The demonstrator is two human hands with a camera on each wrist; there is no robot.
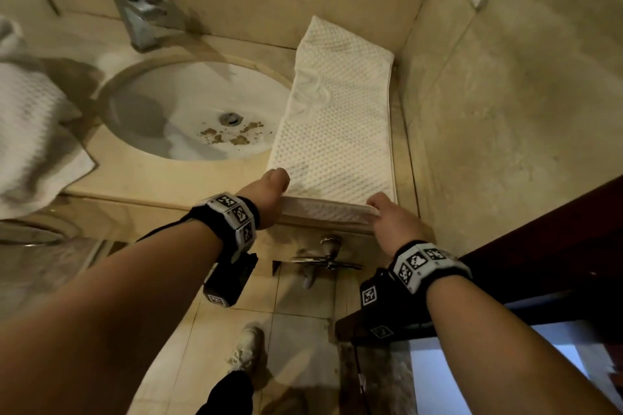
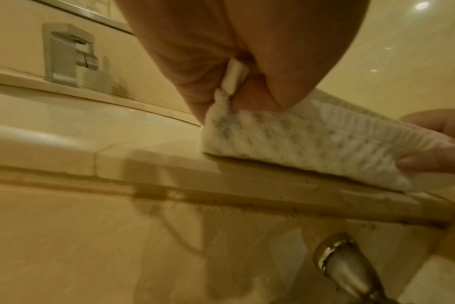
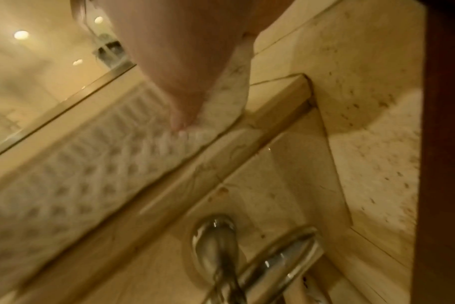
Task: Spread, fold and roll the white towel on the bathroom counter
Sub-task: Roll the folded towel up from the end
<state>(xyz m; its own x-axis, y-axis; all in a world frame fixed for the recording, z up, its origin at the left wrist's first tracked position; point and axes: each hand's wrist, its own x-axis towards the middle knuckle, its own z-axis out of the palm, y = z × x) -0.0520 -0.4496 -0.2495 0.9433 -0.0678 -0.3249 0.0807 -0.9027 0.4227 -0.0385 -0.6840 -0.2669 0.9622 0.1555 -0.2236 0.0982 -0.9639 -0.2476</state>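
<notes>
The white waffle-textured towel (image 1: 337, 118) lies folded into a long strip on the beige counter (image 1: 161, 175), right of the sink and running from the back wall to the front edge. Its near end is turned up into a first small roll (image 2: 299, 144). My left hand (image 1: 273, 189) pinches the left corner of that near end, thumb and fingers curled on the cloth (image 2: 229, 96). My right hand (image 1: 387, 216) pinches the right corner of the same end (image 3: 195, 123). The right wrist view is blurred.
A round white sink (image 1: 188, 111) with brown debris near its drain sits left of the towel, a chrome faucet (image 1: 141, 17) behind it. Another white towel (image 1: 30, 131) is heaped at the far left. A tiled wall (image 1: 505, 111) bounds the right. A metal valve (image 1: 328, 256) sticks out below the counter.
</notes>
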